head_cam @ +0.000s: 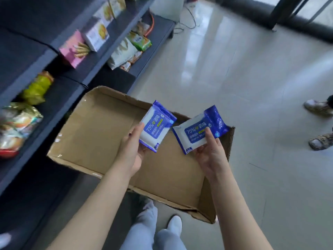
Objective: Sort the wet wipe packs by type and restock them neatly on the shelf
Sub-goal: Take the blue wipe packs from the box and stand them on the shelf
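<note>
Two blue-and-white alcohol wet wipe packs of the same kind are held above a shallow cardboard box (100, 134). My left hand (132, 150) grips the left pack (156, 126) by its lower edge, thumb on its front. My right hand (211, 150) pinches the right pack (200, 129) from below, thumb on its label. The box under them shows a bare brown bottom with no packs visible in it. The dark grey shelf (59, 98) runs along the left.
The shelf holds snack bags (37, 87), a pink box (73, 47) and white packets (122, 53). Another person's feet (319, 123) stand at the right edge on the glossy tile floor. My own shoes (174, 225) are just below the box.
</note>
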The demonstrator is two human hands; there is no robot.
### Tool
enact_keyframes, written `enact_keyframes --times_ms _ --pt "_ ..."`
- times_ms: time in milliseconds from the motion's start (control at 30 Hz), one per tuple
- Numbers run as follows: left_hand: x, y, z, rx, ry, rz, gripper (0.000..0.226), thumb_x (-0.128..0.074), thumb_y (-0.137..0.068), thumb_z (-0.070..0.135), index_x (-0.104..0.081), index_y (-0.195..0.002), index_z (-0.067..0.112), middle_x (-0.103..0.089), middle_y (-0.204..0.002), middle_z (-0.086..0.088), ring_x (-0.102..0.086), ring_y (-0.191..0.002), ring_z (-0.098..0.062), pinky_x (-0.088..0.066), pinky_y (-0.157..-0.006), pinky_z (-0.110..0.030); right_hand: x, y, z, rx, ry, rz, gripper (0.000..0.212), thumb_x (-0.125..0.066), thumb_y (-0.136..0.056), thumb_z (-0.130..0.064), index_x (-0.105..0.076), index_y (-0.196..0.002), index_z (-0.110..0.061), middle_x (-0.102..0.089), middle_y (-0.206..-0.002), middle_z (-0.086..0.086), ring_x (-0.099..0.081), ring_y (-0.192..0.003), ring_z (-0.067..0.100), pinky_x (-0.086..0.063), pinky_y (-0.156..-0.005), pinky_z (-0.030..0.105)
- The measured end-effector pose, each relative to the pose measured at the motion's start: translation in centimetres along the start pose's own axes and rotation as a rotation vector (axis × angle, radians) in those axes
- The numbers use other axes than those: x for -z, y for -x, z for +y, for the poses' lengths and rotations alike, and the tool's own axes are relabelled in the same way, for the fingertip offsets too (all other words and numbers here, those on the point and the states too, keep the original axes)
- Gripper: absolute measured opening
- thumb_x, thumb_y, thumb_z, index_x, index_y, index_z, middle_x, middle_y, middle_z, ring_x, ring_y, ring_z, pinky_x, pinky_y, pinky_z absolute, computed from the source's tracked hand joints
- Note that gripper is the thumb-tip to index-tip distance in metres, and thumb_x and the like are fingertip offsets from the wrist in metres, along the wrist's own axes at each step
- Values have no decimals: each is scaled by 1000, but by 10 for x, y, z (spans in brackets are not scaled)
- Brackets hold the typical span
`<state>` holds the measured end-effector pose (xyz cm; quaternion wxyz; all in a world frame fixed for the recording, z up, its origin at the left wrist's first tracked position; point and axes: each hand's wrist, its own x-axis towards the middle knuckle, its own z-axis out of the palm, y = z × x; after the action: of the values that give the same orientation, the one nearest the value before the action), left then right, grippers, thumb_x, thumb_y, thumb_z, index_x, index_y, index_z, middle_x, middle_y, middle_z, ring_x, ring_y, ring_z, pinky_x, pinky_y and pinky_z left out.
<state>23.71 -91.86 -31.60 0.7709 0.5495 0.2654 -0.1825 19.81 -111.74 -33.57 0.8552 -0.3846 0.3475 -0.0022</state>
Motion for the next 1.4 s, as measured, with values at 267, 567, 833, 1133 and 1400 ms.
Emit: enact_keyframes --times_ms 267,567,833,1133,1400 --pt "88 168 96 -199 150 226 24 -67 -90 36 -65 -108 20 -76 -94 -6 -69 -69 -16 -54 -53 -27 -132 145 -20 -93 179 -289 85 -92 -59 -30 -56 -133 -8 -72 -117 11 -71 -98 27 -55 -90 42" --pt "267 264 205 -468 280 388 6 -65 -92 23 -67 -98 23 -73 -90 -1 -65 -72 -14 -50 -49 -20 -316 248 47 -224 351 -576 38 -70 -88 -21 -56 -122 -9 -74 -107 16 -74 -88 32 -62 -74 40" --pt "427 317 282 -611 239 521 3 -66 -93 24 -66 -96 24 -73 -91 2 -66 -79 -12 -50 -66 -27 -459 326 149 -137 463 -782 29 -70 -91 -21 -62 -114 -7 -74 -104 16 -74 -85 30 -62 -66 33" --pt "519 305 341 -680 139 614 21 -63 -92 8 -65 -108 21 -74 -104 -5 -71 -93 -22 -57 -81 -39 -562 345 203 -7 524 -1015 21 -65 -93 -3 -63 -113 -3 -74 -104 14 -74 -88 25 -62 -74 39" --pt "573 238 382 -752 -64 917 30 -67 -90 7 -55 -114 19 -69 -109 1 -67 -90 -9 -50 -69 -22 -653 293 241 164 725 -1064 27 -68 -89 -3 -64 -114 -11 -74 -107 8 -74 -93 21 -60 -79 36"
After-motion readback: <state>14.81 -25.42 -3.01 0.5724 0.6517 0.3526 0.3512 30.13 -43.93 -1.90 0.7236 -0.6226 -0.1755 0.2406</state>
